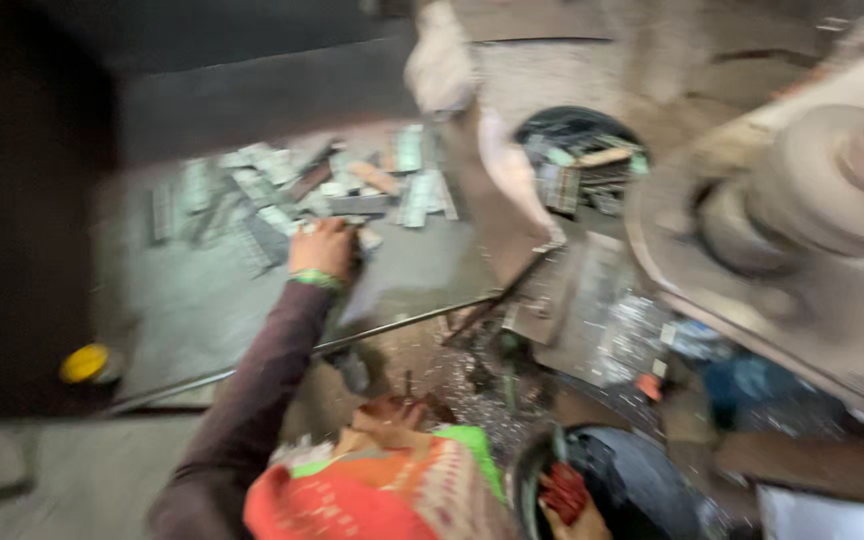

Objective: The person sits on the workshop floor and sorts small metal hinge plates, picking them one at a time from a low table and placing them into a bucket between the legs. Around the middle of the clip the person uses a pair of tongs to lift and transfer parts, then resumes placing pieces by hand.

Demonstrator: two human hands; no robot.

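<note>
Left hand (324, 250), green band at wrist: stretched onto heap of flat grey-green metal strips (292, 190) on grey bench (182, 310); grip indistinct through blur. Right hand (567, 500): at rim of round black tub (642, 490), grip unclear. Yellow round cap (84, 363): bench edge.

A heap of flat metal pieces (292, 190) is spread on the desk (192, 300), behind the left hand (324, 250). To its right, more pieces are held in a round bin (582, 160). A long rod (352, 340) is laid before the heap.
</note>
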